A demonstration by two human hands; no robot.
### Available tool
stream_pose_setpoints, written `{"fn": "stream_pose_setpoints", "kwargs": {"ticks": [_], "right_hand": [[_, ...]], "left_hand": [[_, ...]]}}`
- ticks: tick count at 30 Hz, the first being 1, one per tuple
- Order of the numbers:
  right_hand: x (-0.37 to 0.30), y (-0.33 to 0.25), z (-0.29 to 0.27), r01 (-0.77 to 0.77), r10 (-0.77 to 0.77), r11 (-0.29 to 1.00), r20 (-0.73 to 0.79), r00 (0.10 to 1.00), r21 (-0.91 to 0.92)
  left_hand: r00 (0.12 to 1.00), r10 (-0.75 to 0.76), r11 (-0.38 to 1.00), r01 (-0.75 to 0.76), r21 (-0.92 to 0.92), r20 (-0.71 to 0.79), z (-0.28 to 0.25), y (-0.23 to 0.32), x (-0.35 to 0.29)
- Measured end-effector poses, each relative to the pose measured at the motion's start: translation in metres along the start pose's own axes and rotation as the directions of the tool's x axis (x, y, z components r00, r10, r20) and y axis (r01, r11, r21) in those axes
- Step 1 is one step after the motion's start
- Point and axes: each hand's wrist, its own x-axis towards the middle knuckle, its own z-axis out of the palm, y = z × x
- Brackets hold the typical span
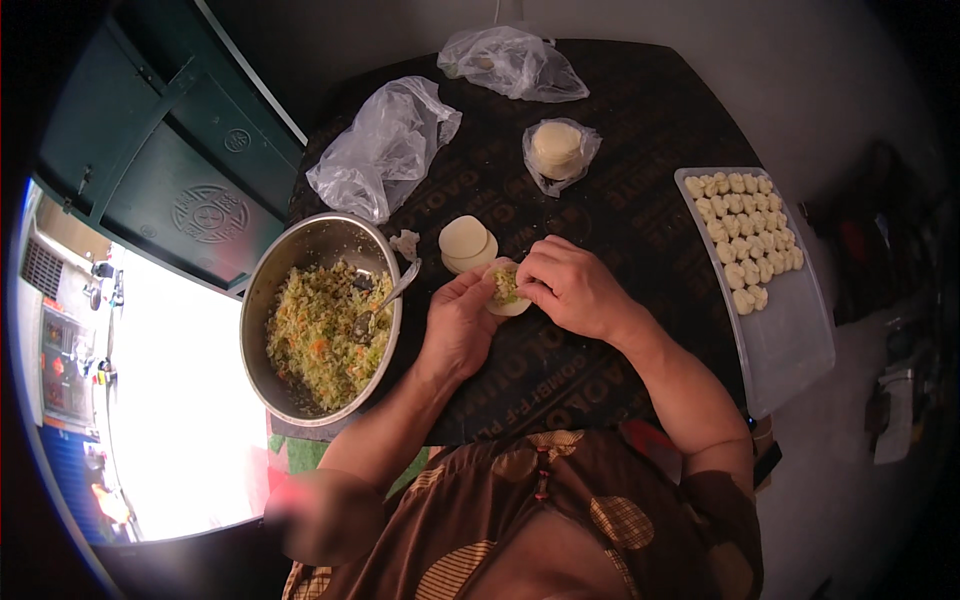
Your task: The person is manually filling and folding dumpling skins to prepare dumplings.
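Note:
Between my hands is a round dumpling wrapper (510, 305) with chopped vegetable filling (506, 285) in its middle. My left hand (460, 315) cradles the wrapper from the left, fingers curled under it. On its far right edge, my right hand (575, 285) pinches the dough between thumb and fingers. Just beyond my left hand lie a few loose wrappers (463, 238), overlapping on the table. To the left stands a steel bowl (256, 350) of the same filling, a metal spoon (405, 282) leaning inside against its right rim.
At the right edge, a plastic tray (785, 355) holds rows of pleated dumplings (745, 225). A stack of wrappers (557, 147) sits on a plastic bag toward the back. Clear plastic bags (385, 150) lie at the far left of the dark table (640, 130). A green door (190, 190) stands beyond the bowl.

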Motion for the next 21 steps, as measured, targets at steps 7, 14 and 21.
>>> {"fn": "stream_pose_setpoints", "kwargs": {"ticks": [7,14,21], "right_hand": [[0.002,0.008,-0.005,-0.047,0.052,0.997,-0.078,0.996,0.065],[-0.001,0.013,-0.002,-0.152,0.154,0.987,-0.041,0.987,0.051],[-0.002,0.011,0.000,-0.162,0.162,0.986,-0.013,0.987,0.027]], "left_hand": [[1.000,-0.002,1.000,0.002,-0.027,-0.006,0.004,0.003,-0.002],[1.000,0.020,1.000,-0.020,0.006,0.007,0.004,0.003,-0.002],[1.000,0.015,1.000,-0.014,0.024,-0.008,0.005,0.002,-0.003]]}}
